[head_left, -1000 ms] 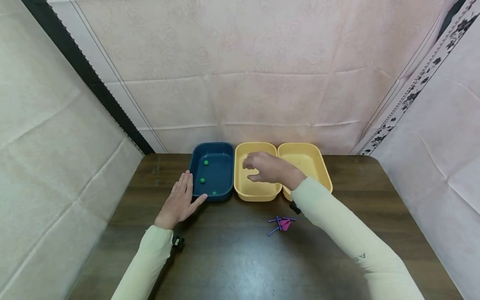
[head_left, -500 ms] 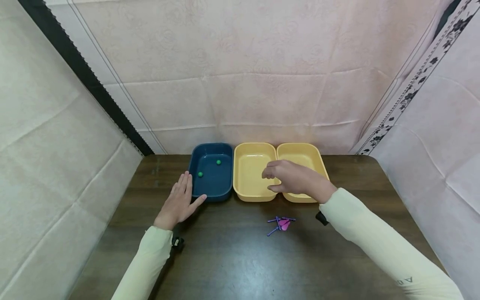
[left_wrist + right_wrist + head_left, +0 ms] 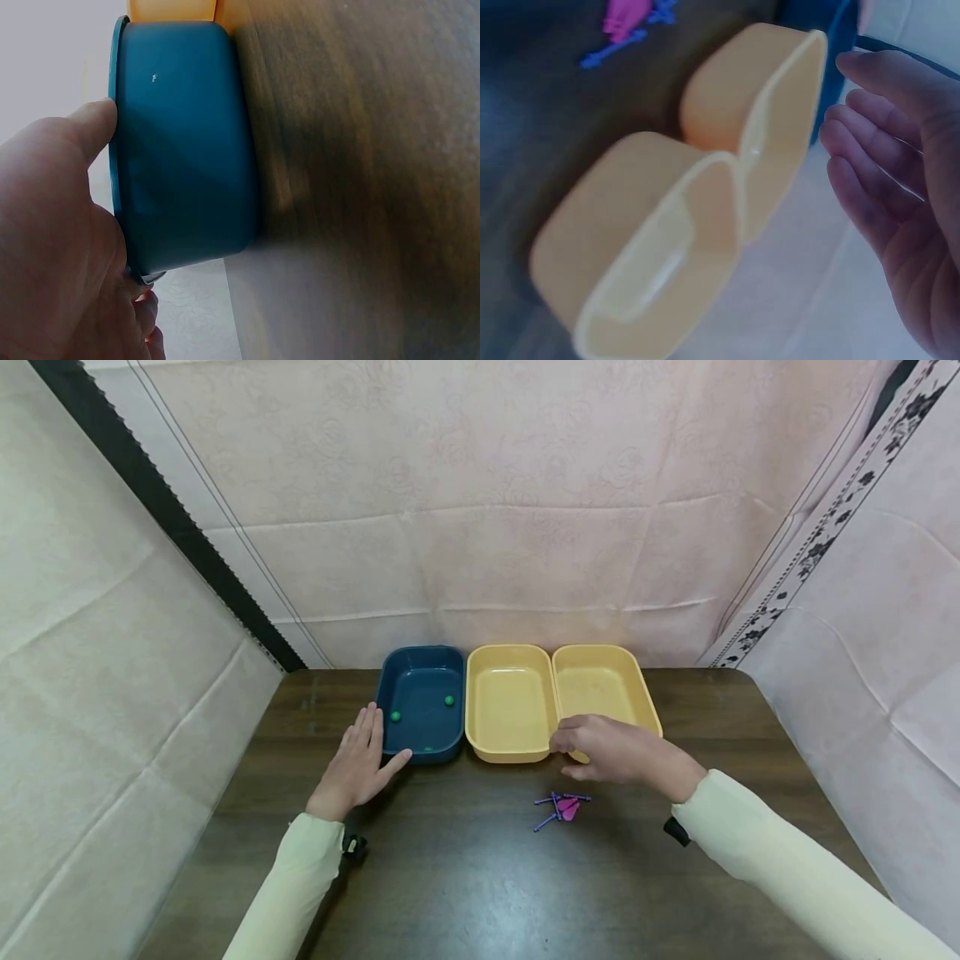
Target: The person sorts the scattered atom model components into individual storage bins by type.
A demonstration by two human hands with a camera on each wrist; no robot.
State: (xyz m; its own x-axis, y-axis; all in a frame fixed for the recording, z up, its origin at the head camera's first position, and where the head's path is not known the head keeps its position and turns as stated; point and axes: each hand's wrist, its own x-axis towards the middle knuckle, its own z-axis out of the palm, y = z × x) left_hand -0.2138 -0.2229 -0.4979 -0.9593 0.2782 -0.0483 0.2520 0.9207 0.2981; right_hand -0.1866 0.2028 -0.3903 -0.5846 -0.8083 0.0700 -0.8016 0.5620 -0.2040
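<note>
My left hand (image 3: pixel 352 768) rests on the left and near rim of the dark blue bin (image 3: pixel 431 672), fingers straight and thumb out along the near edge. In the left wrist view, its thumb touches the rim of the blue bin (image 3: pixel 184 142). Small green balls (image 3: pixel 448 701) lie in that bin. My right hand (image 3: pixel 618 750) hovers over the near edge of the right yellow bin (image 3: pixel 600 681), its fingers loosely bent with nothing in them. Just in front of that hand, several purple sticks (image 3: pixel 546 823) and pink pieces (image 3: pixel 569 810) lie in a small pile on the table.
A middle yellow bin (image 3: pixel 510 693) stands between the blue bin and the right yellow bin, all side by side at the far edge of the dark wooden table (image 3: pixel 450 877). Pale cloth (image 3: pixel 480 510) hangs behind and on both sides.
My right hand has moved from over the middle yellow bin back and to the right, nearer the pile. The green balls have rolled about in the blue bin. My left hand has stayed put.
</note>
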